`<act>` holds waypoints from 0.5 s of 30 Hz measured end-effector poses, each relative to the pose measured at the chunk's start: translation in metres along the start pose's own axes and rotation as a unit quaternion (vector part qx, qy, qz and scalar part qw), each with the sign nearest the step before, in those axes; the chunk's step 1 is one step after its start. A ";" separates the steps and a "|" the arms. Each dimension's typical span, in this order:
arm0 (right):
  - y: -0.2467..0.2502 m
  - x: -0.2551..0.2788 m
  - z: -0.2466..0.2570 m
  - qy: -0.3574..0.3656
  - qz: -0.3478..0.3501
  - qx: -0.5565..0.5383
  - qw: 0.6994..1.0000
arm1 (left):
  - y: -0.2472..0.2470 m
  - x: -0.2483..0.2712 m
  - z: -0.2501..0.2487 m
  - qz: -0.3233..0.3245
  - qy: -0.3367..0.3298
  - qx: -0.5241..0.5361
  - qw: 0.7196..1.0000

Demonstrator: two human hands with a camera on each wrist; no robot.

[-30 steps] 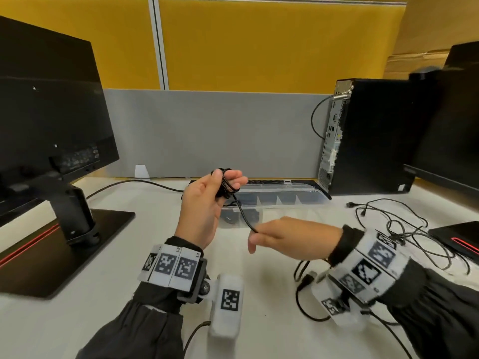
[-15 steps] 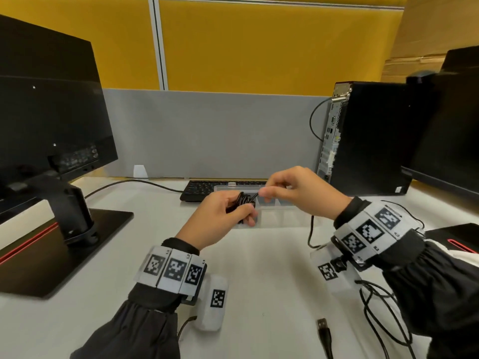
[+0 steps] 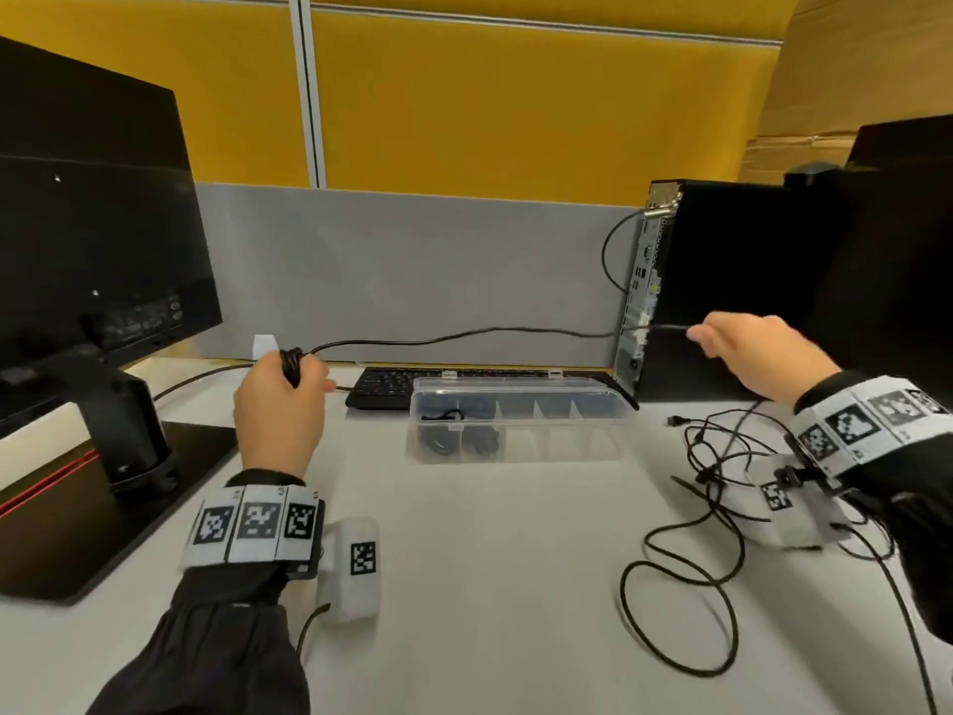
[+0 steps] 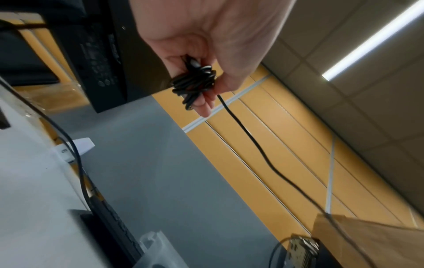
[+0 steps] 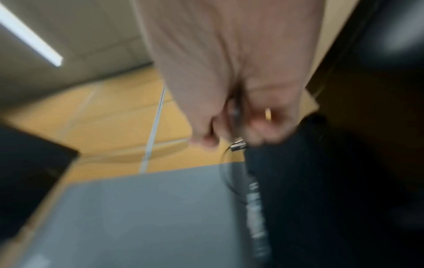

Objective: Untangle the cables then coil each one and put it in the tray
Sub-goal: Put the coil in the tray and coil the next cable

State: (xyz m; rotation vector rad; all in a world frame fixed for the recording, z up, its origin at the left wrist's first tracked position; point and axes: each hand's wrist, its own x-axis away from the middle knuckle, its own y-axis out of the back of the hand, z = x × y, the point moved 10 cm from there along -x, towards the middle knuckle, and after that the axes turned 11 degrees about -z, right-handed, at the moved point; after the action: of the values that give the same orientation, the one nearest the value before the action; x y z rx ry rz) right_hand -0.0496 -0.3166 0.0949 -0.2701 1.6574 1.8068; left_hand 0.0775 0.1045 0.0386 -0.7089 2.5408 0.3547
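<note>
My left hand grips a small coil of black cable above the desk, left of the tray. From the coil a length of the same cable stretches nearly taut to the right, where my right hand pinches its far end in front of the computer tower. The right wrist view is blurred, with the cable showing between curled fingers. The clear plastic tray stands at mid desk; its left compartments hold coiled black cables. A tangle of black cables lies on the desk at the right.
A black monitor on a stand with a flat base fills the left. A keyboard lies behind the tray. A black computer tower stands at back right with its own cable. A loose black loop sprawls at front right.
My hands were close together at the coil above the tray. The right hand has swung far right and drawn the cable's free length out; the left hand has moved left and up with the coil.
</note>
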 end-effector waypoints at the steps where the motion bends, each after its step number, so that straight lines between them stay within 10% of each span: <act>1: 0.013 -0.003 -0.009 0.000 -0.062 0.056 0.997 | 0.005 -0.002 0.003 -0.012 0.011 0.001 1.000; 7: -0.028 0.011 -0.012 -0.025 0.117 0.122 0.985 | 0.000 -0.002 0.008 0.029 0.069 0.081 0.994; 15: -0.028 0.061 0.189 0.202 0.085 -0.202 0.955 | -0.063 0.066 -0.038 0.252 0.106 0.249 0.929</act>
State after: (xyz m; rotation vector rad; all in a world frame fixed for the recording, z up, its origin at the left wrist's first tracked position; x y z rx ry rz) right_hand -0.0269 -0.1189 0.0710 -0.7379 1.5931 2.3393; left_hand 0.0474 0.0104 0.0305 0.1099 2.8206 -0.2228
